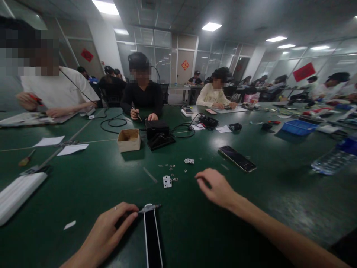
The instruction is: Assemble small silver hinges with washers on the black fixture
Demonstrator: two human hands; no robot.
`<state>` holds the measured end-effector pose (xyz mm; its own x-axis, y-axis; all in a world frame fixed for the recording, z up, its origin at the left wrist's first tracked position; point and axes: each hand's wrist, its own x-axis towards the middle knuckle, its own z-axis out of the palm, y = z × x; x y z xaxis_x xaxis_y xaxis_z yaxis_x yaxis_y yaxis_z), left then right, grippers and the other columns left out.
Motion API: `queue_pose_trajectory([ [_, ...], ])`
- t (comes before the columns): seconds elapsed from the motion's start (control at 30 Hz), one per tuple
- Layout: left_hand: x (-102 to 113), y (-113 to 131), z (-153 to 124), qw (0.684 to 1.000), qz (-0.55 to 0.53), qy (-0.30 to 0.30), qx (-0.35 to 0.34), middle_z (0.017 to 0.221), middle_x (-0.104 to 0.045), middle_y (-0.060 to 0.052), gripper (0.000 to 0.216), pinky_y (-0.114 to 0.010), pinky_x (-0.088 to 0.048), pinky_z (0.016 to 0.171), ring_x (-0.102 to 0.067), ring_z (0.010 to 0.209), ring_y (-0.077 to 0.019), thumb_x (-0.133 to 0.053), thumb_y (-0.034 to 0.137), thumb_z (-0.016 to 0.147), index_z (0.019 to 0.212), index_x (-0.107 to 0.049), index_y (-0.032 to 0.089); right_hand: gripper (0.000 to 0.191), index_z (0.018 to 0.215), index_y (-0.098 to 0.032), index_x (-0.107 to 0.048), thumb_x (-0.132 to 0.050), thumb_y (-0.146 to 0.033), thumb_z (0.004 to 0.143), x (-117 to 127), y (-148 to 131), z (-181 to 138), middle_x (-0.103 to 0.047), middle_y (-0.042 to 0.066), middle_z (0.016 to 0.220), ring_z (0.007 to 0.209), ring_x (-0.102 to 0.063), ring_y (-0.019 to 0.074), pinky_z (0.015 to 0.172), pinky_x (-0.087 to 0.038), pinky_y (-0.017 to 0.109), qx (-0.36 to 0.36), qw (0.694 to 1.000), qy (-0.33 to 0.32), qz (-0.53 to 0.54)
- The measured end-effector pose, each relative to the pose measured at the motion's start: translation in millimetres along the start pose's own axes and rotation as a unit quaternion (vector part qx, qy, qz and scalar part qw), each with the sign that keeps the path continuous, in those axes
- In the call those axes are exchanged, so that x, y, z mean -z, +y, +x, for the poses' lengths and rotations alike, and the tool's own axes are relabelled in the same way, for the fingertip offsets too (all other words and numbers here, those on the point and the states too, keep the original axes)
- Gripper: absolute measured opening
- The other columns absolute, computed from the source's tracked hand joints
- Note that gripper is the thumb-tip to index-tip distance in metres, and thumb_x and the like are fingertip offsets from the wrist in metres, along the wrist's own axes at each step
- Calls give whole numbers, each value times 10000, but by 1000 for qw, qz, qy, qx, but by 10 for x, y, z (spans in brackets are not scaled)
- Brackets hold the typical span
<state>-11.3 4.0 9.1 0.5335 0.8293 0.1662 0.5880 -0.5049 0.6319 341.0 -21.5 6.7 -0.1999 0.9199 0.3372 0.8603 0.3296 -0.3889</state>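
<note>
The left hand (111,227) pinches one end of a thin metal rod (152,207) between thumb and forefinger. The rod lies across the far end of a black bar with white edges (153,238), which runs toward the desk's near edge. The right hand (216,188) is lowered over the desk (189,230), fingers curled and thumb tip close to the forefinger; whether anything is pinched there, I cannot tell.

Between and beyond the hands lie two small white metal plates (167,181), well in from the near edge, with a scatter of small rings (175,179) around the nearer one. A phone (237,158) lies to their right. Farther toward the right side, a clear water bottle (326,162) on its side wears a blue label (348,145), its print too blurred to read.

A cardboard box (128,141) stands closer to the far edge. Past that edge, a red paper diamond (185,65) on a door bears gold markings, also illegible.
</note>
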Motion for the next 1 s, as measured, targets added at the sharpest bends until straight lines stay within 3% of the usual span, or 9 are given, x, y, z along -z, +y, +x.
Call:
queue_pose_trajectory([
  [0.07,-7,-24,0,1000,7,-9,-10,850,-716,9,223,-210,-526,672,-682,752,-175,-497,375,889,916,-685,259,261,1075,-143,-610,-459,-281,914,-219,-451,51,-651,86,942,822,-592,201,738,-489,345,67,993,-95,15],
  [0.2,-26,-96,-6,1000,12,-13,-20,868,-729,-4,243,-221,-532,684,-687,774,-188,-492,394,895,930,-689,256,260,1083,-122,-592,-438,-264,929,-454,-871,202,-639,96,1002,861,-595,200,770,-490,332,140,979,-146,19],
  [0.37,-35,-111,-16,1000,2,5,-17,840,-742,-3,264,-225,-538,664,-691,706,-184,-495,414,882,914,-706,258,210,953,-118,-599,-417,-222,935,-570,-896,353,-633,87,898,776,-575,170,730,-486,289,198,969,-142,29],
  [0.57,7,10,-5,999,-28,-8,15,681,-725,10,274,-197,-515,510,-623,462,-134,-509,388,853,892,-726,226,151,976,-131,-583,-468,-208,916,-555,-882,343,-614,76,909,801,-559,165,741,-484,282,189,966,-157,75],
  [0.73,-17,33,-11,998,-52,7,24,749,-749,-10,249,-204,-534,519,-644,490,-138,-549,367,829,892,-745,226,124,958,-128,-589,-499,-197,908,-503,-889,336,-611,74,911,812,-553,167,755,-479,287,173,967,-170,80],
  [0.83,-41,1,-20,998,-58,21,15,825,-762,-16,213,-229,-563,598,-699,619,-174,-588,357,811,878,-755,243,114,938,-133,-593,-503,-196,909,-507,-895,338,-610,71,894,805,-550,169,751,-476,291,169,968,-170,78],
  [1.0,-56,19,-28,996,-76,37,24,804,-763,-13,168,-244,-559,633,-714,698,-200,-631,346,777,819,-765,253,99,932,-137,-583,-506,-193,906,-534,-883,320,-601,66,892,790,-540,165,727,-477,292,167,968,-169,82],
])
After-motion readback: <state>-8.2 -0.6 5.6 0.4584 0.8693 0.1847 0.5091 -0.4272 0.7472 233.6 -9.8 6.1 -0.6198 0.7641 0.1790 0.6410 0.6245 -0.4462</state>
